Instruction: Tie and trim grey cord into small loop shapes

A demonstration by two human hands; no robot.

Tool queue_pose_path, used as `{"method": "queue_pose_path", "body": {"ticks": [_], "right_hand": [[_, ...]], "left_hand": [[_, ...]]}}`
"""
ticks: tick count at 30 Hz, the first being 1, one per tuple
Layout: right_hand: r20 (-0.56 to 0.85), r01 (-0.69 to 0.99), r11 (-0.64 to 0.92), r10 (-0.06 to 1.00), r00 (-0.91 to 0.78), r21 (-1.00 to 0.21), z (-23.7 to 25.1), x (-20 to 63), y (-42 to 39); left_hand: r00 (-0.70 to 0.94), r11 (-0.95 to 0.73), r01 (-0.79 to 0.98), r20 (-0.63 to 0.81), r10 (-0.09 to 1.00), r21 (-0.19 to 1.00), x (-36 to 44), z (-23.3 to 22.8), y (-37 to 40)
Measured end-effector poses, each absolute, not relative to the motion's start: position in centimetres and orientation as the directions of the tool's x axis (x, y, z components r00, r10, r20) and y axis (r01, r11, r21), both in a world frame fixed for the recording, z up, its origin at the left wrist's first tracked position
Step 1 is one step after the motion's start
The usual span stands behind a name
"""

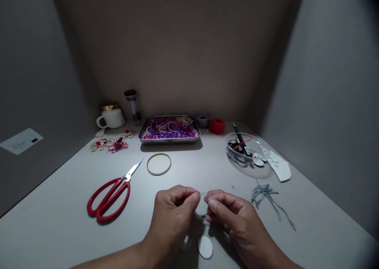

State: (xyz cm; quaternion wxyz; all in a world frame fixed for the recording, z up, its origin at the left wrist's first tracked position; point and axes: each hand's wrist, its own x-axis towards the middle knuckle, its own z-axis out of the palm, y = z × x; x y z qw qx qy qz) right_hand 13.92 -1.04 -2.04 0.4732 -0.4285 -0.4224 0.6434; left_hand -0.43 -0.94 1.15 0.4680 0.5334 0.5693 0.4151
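Low in the centre of the frame the left hand (173, 212) and the right hand (233, 219) meet fingertip to fingertip above the table (59, 221). Both are curled shut in a pinch, thumb against forefinger, and between them sits something small and pale; it is too blurred to name, perhaps a scrap of thin sheet or a short thread. It lies across the gap between the two pinches, its long axis running left to right, with each hand about equally near to it.

Just below the hands, nearer the bottom edge, a white oval piece (205, 247) lies flat on the table, apart from the fingers and a little closer to the right wrist.

To the left of the hands lie red-handled scissors (109, 196), blades pointing up and right toward a loose ring band (159, 163). Right of the hands is a tangle of grey threads (268, 198). Further up stand a metal tray of beads (168, 130), a clear bowl (245, 152) holding a pen and small bits, a white cup (111, 118) and finished wire flowers (112, 144) at upper left. Nothing lies between the hands and these.
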Motion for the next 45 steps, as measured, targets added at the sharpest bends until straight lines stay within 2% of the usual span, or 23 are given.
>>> {"method": "queue_pose_path", "body": {"ticks": [13, 25, 31, 34, 40, 45], "right_hand": [[-0.125, -0.223, -0.156, 0.981, -0.147, -0.962, -2.6, 13.7, -1.1], [-0.151, -0.257, -0.18, 0.98, -0.128, -0.95, -2.2, 13.5, -1.1], [-0.141, -0.304, -0.178, 0.98, -0.14, -0.936, -1.6, 13.4, -1.1], [-0.161, -0.34, -0.212, 0.972, -0.173, -0.916, -1.4, 13.5, -1.0], [-0.216, -0.326, -0.263, 0.961, -0.175, -0.908, -1.0, 13.8, -0.8], [-0.217, -0.306, -0.256, 0.964, -0.155, -0.917, -1.0, 13.7, -0.9]], "left_hand": [[-0.025, -0.02, 0.196, 0.025, 0.999, 0.98, 0.4, 0.5, -1.8], [0.024, 0.08, 0.102, -0.083, 0.996, 0.992, 0.5, 0.8, -1.9], [0.145, 0.016, 0.159, -0.039, 0.989, 0.987, 0.4, 0.8, -1.8], [0.213, -0.001, 0.117, -0.024, 0.977, 0.993, 0.2, 0.4, -1.8], [0.165, 0.078, 0.027, -0.081, 0.983, 0.997, -0.2, 0.7, -1.9], [0.142, 0.089, 0.117, -0.106, 0.984, 0.989, 0.2, 1.2, -1.9]]}}
